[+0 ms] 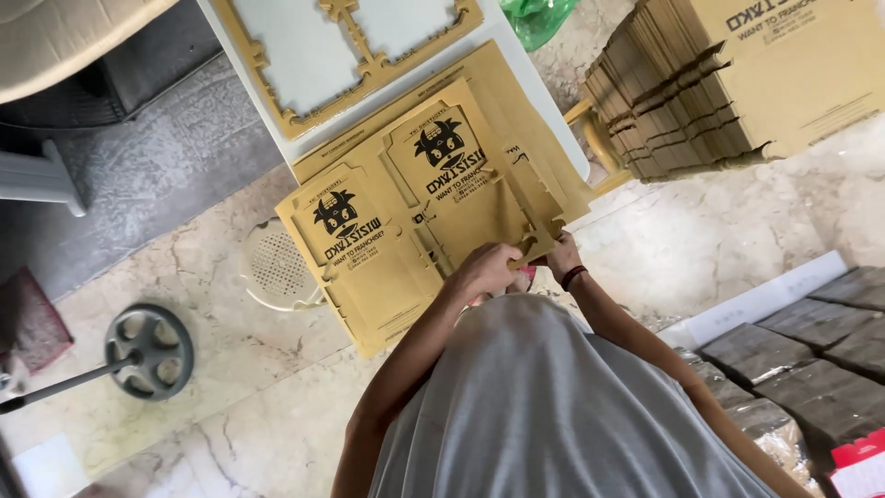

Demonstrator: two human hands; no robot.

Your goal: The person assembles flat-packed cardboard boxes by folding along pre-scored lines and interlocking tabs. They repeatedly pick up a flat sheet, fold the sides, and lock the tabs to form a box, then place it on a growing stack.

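A stack of brown die-cut cardboard sheets with black printed logos lies in front of me, partly on the edge of a white table. My left hand grips the near edge of the top sheet, fingers curled over it. My right hand, with a dark band on the wrist, holds the same edge just to the right. My grey shirt fills the bottom of the view.
A leftover cardboard frame lies on the table. A tall pile of flat cartons stands at the top right, wrapped bundles at the lower right. A white plastic stool, a barbell plate and a green bag are on the marble floor.
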